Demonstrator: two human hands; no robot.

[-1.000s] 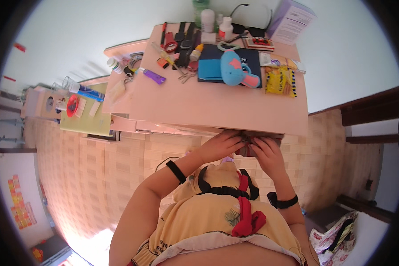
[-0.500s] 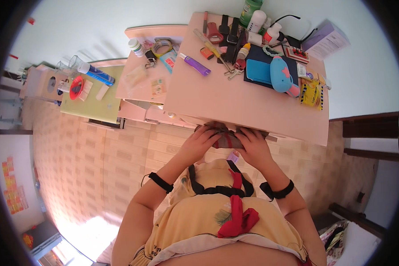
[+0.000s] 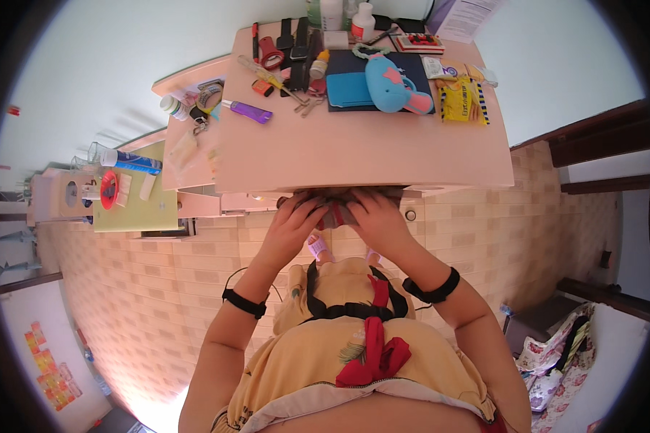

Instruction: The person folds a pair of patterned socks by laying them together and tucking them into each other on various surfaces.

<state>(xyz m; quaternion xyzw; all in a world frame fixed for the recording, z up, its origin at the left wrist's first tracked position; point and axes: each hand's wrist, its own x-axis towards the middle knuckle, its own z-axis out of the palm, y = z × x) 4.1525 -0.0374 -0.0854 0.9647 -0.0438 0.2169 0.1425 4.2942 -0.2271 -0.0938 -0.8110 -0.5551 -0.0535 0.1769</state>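
Note:
Just below the table's front edge, both hands rest on a dark grey-brown bundle with a red stripe (image 3: 337, 214), which looks like folded cloth. My left hand (image 3: 296, 220) curls over its left end. My right hand (image 3: 375, 215) grips its right end, thumb toward the middle. The bundle's far side is hidden under the table's edge and my fingers, so I cannot tell whether it lies in an open drawer there.
The pink table (image 3: 289, 155) carries a blue plush pouch (image 3: 390, 83), a yellow snack packet (image 3: 464, 101), a purple tube (image 3: 249, 112), a screwdriver (image 3: 271, 78) and several watches. Further left stands a green-topped table (image 3: 141, 206). Tiled floor (image 3: 469, 238) lies below.
The view has shifted, so the table and its things appear further left and higher. My hands appear further left and slightly closer together, still on the bundle.

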